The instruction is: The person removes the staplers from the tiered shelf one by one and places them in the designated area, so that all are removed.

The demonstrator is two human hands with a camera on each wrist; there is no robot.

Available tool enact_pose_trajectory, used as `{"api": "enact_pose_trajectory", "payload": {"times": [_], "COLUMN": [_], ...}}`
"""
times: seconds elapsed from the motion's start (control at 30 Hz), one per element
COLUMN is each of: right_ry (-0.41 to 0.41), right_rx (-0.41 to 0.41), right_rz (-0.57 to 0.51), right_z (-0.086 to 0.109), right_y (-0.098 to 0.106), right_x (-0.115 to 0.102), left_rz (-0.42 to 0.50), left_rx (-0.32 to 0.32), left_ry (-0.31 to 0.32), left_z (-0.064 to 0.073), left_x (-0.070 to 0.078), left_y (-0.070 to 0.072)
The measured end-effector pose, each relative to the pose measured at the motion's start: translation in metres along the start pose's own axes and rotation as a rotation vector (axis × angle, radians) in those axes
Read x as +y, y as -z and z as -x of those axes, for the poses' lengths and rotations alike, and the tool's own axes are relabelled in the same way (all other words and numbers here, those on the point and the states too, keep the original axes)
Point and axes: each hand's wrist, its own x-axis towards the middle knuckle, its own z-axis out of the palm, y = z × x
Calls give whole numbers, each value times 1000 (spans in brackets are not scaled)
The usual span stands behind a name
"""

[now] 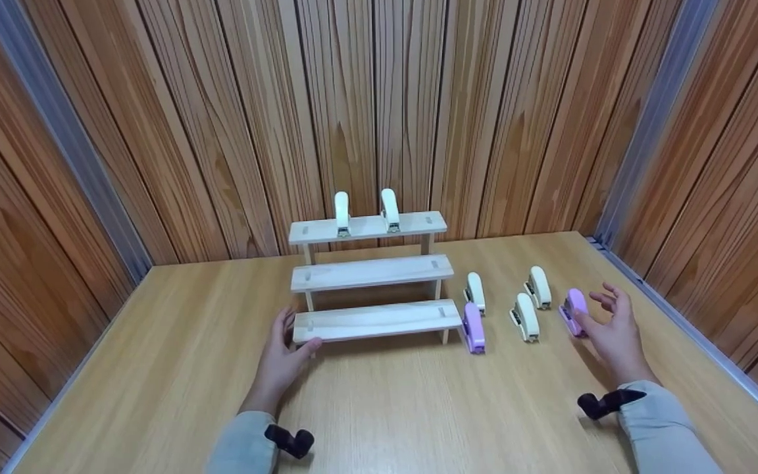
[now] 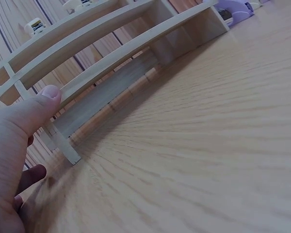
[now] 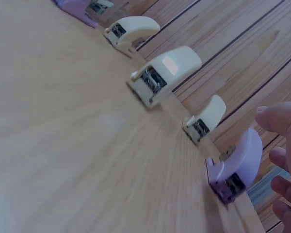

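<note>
My left hand (image 1: pixel 282 359) holds the left end of the lowest step of a three-step wooden display stand (image 1: pixel 372 271). In the left wrist view its thumb (image 2: pixel 50 92) lies on the board's front edge, with the other fingers lower at the side. Two cream staplers, one left (image 1: pixel 342 214) and one right (image 1: pixel 389 209), stand on the top step. My right hand (image 1: pixel 618 332), fingers spread and loosely bent, hovers beside a purple stapler (image 1: pixel 574 313) on the table. In the right wrist view a small gap shows between the fingers and that purple stapler (image 3: pixel 237 165).
Right of the stand, a second purple stapler (image 1: pixel 474 328) stands near its lowest step, with a cream stapler (image 1: pixel 475 291) behind. Two more cream staplers, one nearer (image 1: pixel 525 318) and one farther (image 1: pixel 538 287), stand between these and my right hand. Wood-panelled walls (image 1: pixel 379 118) enclose the table (image 1: pixel 188 368).
</note>
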Motion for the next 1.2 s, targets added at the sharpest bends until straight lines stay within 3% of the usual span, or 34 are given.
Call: {"api": "enact_pose_trajectory", "payload": {"times": [0.37,0.5,0.67,1.2], "right_ry": [142,193,168,200], "right_rx": [53,29,-9,-80], "right_rz": [-25,-61,-76,-109], "right_z": [-23,-30,-36,-51], "right_y": [-22,-36,-52,-112], "right_x": [-56,-69,-84,-128], "left_rz": [-5,12,13,16], "left_rx": [8,15,10,1], "left_ry": [-3,-6,-6,20], "left_z": [-4,-4,-4,-2], "left_x": [4,3,3,1], "left_y": [1,1,0,-2]}}
